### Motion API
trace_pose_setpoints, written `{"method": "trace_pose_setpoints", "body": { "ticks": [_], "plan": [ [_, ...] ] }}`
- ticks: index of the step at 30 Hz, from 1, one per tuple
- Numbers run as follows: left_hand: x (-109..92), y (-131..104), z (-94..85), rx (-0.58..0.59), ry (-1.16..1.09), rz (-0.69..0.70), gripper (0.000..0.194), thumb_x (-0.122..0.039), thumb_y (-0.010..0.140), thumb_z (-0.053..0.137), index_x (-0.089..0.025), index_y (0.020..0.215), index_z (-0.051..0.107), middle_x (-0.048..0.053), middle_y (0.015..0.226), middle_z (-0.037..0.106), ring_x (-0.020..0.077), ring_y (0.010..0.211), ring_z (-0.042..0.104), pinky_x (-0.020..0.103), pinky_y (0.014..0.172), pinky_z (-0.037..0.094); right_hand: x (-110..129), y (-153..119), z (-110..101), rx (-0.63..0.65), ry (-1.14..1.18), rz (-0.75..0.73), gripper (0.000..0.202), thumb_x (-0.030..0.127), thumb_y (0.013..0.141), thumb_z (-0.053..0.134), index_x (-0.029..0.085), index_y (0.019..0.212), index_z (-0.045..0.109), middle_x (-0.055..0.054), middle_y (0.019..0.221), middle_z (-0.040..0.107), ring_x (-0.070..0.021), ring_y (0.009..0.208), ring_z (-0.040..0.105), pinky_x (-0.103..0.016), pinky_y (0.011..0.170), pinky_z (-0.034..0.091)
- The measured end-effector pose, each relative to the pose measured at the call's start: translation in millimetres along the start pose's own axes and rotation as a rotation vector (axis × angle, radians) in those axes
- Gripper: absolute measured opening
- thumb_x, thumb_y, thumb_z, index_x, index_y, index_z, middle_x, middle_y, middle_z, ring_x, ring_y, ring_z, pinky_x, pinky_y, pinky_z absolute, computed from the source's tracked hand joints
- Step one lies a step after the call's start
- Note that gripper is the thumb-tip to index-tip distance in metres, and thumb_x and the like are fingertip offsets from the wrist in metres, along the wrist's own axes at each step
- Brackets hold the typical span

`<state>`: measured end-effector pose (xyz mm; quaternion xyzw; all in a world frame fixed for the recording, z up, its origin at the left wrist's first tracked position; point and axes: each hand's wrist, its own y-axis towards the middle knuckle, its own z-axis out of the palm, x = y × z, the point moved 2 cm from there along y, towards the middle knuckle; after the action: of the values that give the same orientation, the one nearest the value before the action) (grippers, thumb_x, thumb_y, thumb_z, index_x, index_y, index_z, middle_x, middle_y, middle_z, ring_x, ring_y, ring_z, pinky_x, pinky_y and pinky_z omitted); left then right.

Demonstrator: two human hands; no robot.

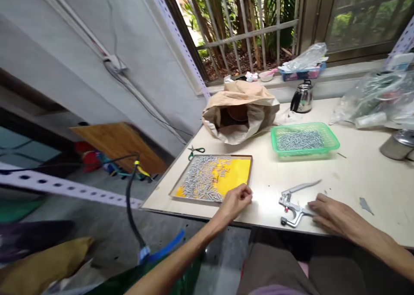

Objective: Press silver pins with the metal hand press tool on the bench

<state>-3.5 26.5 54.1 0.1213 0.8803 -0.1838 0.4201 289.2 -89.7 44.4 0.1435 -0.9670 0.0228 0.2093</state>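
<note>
My left hand (237,200) is at the lower right corner of a shallow tray (251,167), its fingers curled together; what they hold, if anything, is hidden. Many small metal pieces (200,178) lie over the left part of the tray's yellow lining (237,176). A silver plier-like hand tool (295,208) rests on the table near its front edge. My right hand (326,211) touches the right end of this tool, with its fingers over the handle. Farther back, a green basket (331,144) holds many similar metal pieces (300,140).
Behind the tray stand green-handled scissors (196,150) and an open paper sack (242,109). A metal kettle (303,97), plastic bags (378,96) and a metal pot (398,144) are at the back right. A thin grey piece (366,205) lies right of my right hand.
</note>
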Motion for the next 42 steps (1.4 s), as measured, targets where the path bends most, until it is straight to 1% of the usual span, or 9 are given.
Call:
{"method": "trace_pose_setpoints", "body": {
  "ticks": [4, 9, 16, 20, 25, 29, 34, 38, 42],
  "plan": [
    [-30.8, -6.3, 54.4, 0.276, -0.358, -0.160, 0.017, -0.020, 0.066, 0.058, -0.015, 0.082, 0.055, -0.001, 0.062, 0.063, 0.0104, 0.052, 0.054, 0.022, 0.054, 0.044, 9.0, -6.3, 5.7, 0.085, -0.054, 0.056, 0.023, 0.023, 0.091, 0.034, 0.021, 0.080, 0.054, -0.005, 0.083, 0.056, -0.0159, 0.068, 0.056, -0.028, 0.059, 0.043],
    [-45.5, -1.9, 77.9, 0.220, -0.400, -0.257, 0.010, -0.018, 0.064, 0.064, -0.013, 0.069, 0.058, -0.004, 0.057, 0.058, 0.0063, 0.050, 0.051, 0.018, 0.052, 0.041, 17.1, -5.8, 12.3, 0.049, -0.188, 0.067, 0.021, 0.011, 0.088, 0.035, 0.021, 0.076, 0.049, -0.004, 0.078, 0.056, -0.0165, 0.063, 0.053, -0.028, 0.054, 0.035],
    [-44.2, -7.5, 89.5, 0.212, -0.326, -0.371, 0.010, -0.015, 0.066, 0.065, -0.013, 0.063, 0.056, -0.008, 0.041, 0.048, 0.0035, 0.037, 0.037, 0.016, 0.039, 0.025, 27.7, -11.0, 12.7, -0.114, -0.355, -0.044, 0.028, -0.004, 0.079, 0.035, 0.021, 0.073, 0.046, -0.002, 0.069, 0.051, -0.0148, 0.056, 0.045, -0.029, 0.050, 0.025],
    [-46.7, -12.9, 91.9, 0.194, -0.317, -0.425, 0.014, -0.020, 0.068, 0.066, -0.014, 0.064, 0.054, -0.008, 0.041, 0.048, 0.0046, 0.035, 0.039, 0.017, 0.035, 0.026, 28.5, -15.5, 15.8, -0.217, -0.400, -0.081, 0.029, -0.006, 0.077, 0.036, 0.021, 0.072, 0.045, -0.001, 0.068, 0.050, -0.0150, 0.055, 0.043, -0.029, 0.048, 0.024],
    [-41.7, -14.6, 94.1, 0.244, -0.266, -0.470, 0.016, -0.024, 0.066, 0.068, -0.013, 0.065, 0.056, -0.008, 0.041, 0.047, 0.0046, 0.034, 0.041, 0.016, 0.034, 0.028, 23.4, -16.6, 22.2, -0.268, -0.426, -0.088, 0.029, -0.008, 0.075, 0.039, 0.020, 0.072, 0.044, 0.000, 0.067, 0.049, -0.0144, 0.055, 0.043, -0.028, 0.048, 0.023],
    [-38.3, -10.7, 95.3, 0.354, -0.251, -0.480, 0.019, -0.026, 0.066, 0.067, -0.014, 0.058, 0.054, -0.010, 0.034, 0.040, 0.0027, 0.028, 0.030, 0.016, 0.031, 0.020, 21.3, -11.7, 20.6, -0.173, -0.420, -0.062, 0.028, -0.008, 0.074, 0.040, 0.020, 0.073, 0.045, 0.000, 0.069, 0.049, -0.0146, 0.057, 0.044, -0.029, 0.048, 0.022],
    [-37.0, -3.3, 94.6, 0.492, -0.261, -0.541, 0.023, -0.025, 0.062, 0.070, -0.015, 0.051, 0.052, -0.008, 0.034, 0.043, 0.0028, 0.027, 0.030, 0.018, 0.031, 0.018, 25.7, -5.2, 8.1, 0.037, -0.333, -0.024, 0.022, -0.002, 0.080, 0.042, 0.019, 0.079, 0.049, -0.003, 0.079, 0.054, -0.0164, 0.066, 0.049, -0.029, 0.051, 0.024],
    [-35.3, -0.7, 94.3, 0.509, -0.244, -0.585, 0.022, -0.023, 0.060, 0.071, -0.014, 0.051, 0.053, -0.007, 0.035, 0.046, 0.0030, 0.027, 0.032, 0.018, 0.031, 0.019, 29.0, -2.4, 2.3, 0.152, -0.275, 0.016, 0.022, -0.002, 0.079, 0.043, 0.018, 0.083, 0.051, -0.004, 0.085, 0.056, -0.0173, 0.073, 0.052, -0.029, 0.055, 0.028],
    [-34.4, -0.5, 94.7, 0.499, -0.243, -0.572, 0.026, -0.026, 0.059, 0.074, -0.014, 0.052, 0.052, -0.007, 0.036, 0.046, 0.0030, 0.028, 0.033, 0.018, 0.031, 0.020, 27.2, -2.9, -0.3, 0.188, -0.231, 0.017, 0.019, 0.001, 0.080, 0.044, 0.018, 0.084, 0.053, -0.006, 0.088, 0.057, -0.0181, 0.074, 0.053, -0.030, 0.057, 0.033]
  ]
}}
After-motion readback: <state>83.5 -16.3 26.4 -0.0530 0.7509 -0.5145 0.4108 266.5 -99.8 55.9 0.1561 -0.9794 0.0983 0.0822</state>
